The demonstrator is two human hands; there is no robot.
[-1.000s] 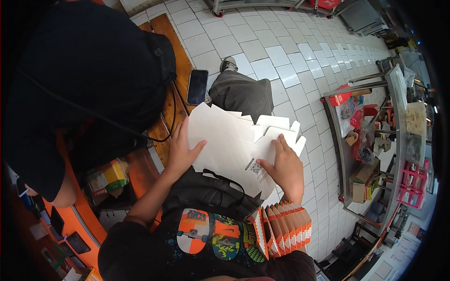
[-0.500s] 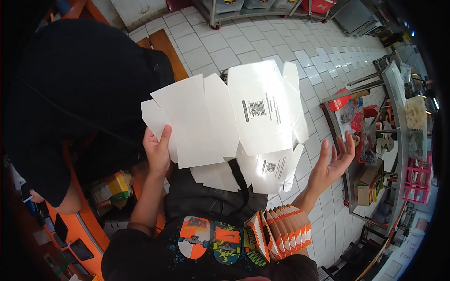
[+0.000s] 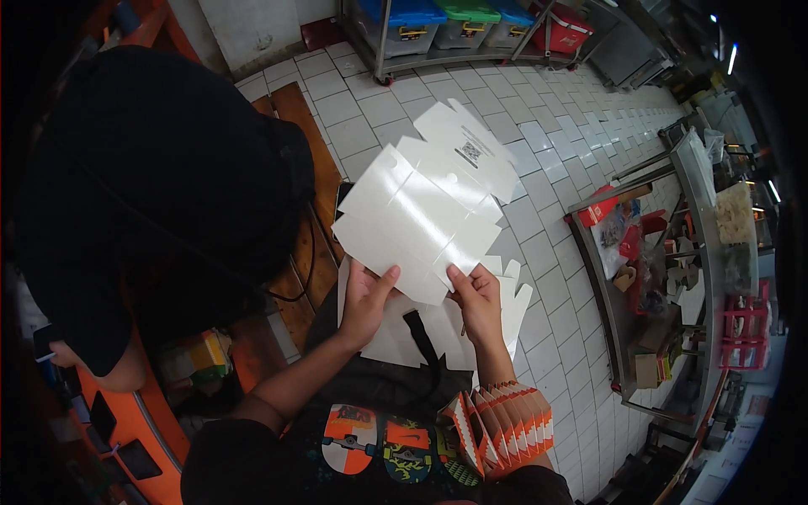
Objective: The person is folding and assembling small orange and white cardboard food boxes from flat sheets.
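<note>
A flat, unfolded white cardboard box (image 3: 421,219) is held up in front of me, its glossy face toward me and a printed code on its far panel. My left hand (image 3: 368,301) pinches the near left edge, thumb on top. At the near right corner, my right hand (image 3: 478,301) grips it the same way. Beneath it, more white box blanks (image 3: 387,345) lie across my lap, partly hidden, with a black strap (image 3: 423,337) over them. A row of nested orange, white and brown folded cartons (image 3: 505,425) rests around my right forearm.
A person in dark clothes (image 3: 168,185) sits close at my left, beside a wooden bench (image 3: 295,109). An orange table (image 3: 147,438) holds phones. At right stands a metal shelf rack (image 3: 623,328) with bags and boxes. Lidded plastic bins (image 3: 463,29) line a far shelf.
My right hand has come in from the right and now grips the box blank. The blank has turned, showing its glossy face, and is apart from the others.
</note>
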